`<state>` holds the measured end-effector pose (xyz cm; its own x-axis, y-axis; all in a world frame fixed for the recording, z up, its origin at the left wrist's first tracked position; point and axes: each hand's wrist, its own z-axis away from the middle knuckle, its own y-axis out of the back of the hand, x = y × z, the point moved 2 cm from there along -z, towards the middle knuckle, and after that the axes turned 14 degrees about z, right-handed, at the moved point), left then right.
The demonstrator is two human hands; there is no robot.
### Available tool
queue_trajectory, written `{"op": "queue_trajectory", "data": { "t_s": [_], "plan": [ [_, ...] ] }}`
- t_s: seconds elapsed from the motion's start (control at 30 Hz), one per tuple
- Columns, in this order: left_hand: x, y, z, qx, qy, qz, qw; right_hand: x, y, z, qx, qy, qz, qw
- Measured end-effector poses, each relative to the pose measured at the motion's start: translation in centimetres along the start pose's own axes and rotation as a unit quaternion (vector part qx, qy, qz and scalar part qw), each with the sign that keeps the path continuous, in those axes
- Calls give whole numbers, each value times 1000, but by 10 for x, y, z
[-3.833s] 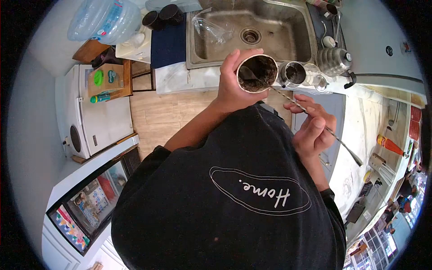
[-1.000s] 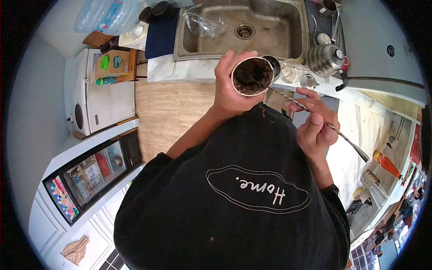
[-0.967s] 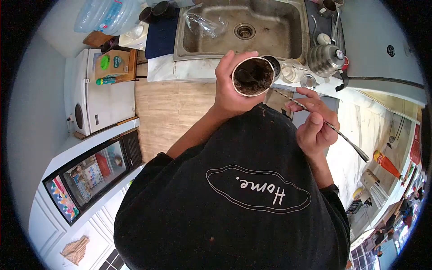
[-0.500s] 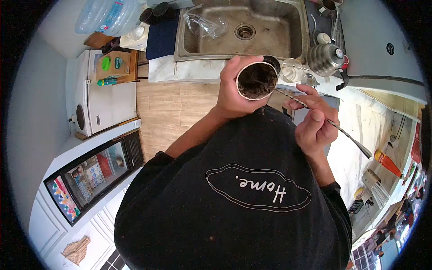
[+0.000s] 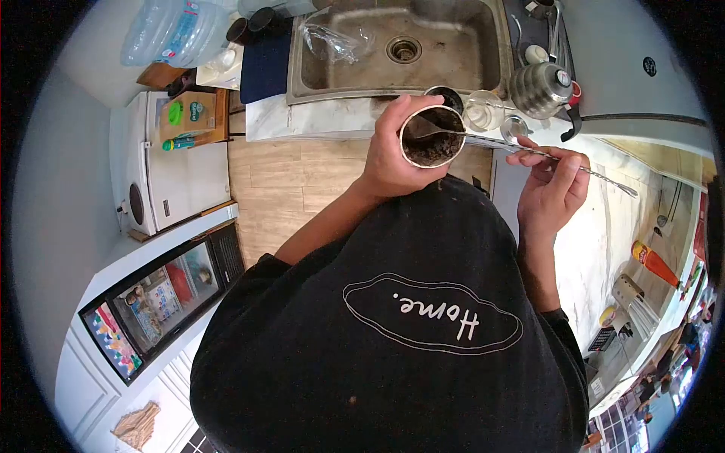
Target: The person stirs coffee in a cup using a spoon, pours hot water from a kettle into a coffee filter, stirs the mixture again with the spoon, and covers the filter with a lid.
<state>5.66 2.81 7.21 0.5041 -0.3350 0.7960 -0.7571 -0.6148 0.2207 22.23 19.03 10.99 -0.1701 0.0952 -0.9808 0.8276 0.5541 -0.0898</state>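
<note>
My left hand [image 5: 393, 155] is wrapped round a white-rimmed cup [image 5: 431, 166], its mouth tipped toward me. Dark brown, crumbly, soil-like stuff [image 5: 432, 153] lines the inside. Between the thumb and fingers of my right hand [image 5: 553, 185] is a long bar spoon [image 5: 491, 140] with a twisted shaft. Its bowl lies inside the cup at the upper left, against the brown stuff, while the other end sticks out past my hand to the right. Just behind the cup stands a dark round container [image 5: 447, 97], partly hidden by it.
Beyond my hands is a steel sink [image 5: 355, 84] with a clear plastic bag [image 5: 332, 41] in it. Right of the cup stand a glass jar [image 5: 483, 112], a small glass [image 5: 515, 127] and a steel kettle [image 5: 541, 90]. A red bottle [image 5: 654, 263] lies farther right.
My right hand has moved right and slightly up, and its fingers have shifted along the spoon. The spoon now lies flatter, with its bowl showing inside the cup.
</note>
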Motion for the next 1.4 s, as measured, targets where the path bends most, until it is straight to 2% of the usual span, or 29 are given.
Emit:
{"op": "queue_trajectory", "data": {
  "t_s": [0.07,0.3,0.4,0.53,0.87,1.1,1.4],
  "plan": [
    [-2,0,2,0,18,-18,1000,6,7,-2,6,4,-21,1000],
    [-12,13,9,111,92,-56,988,7,36,-10,65,-8,-45,997],
    [-16,20,18,137,98,-95,981,10,41,-16,95,-18,-11,995],
    [-18,21,27,159,132,-93,974,29,41,-20,73,-23,65,995],
    [-19,20,26,172,118,-90,974,49,24,-10,-37,48,228,972],
    [-22,20,28,170,122,-84,974,47,23,-11,-31,49,194,979],
    [-22,17,23,142,111,-54,982,17,24,-15,66,28,114,991]
  ]
}}
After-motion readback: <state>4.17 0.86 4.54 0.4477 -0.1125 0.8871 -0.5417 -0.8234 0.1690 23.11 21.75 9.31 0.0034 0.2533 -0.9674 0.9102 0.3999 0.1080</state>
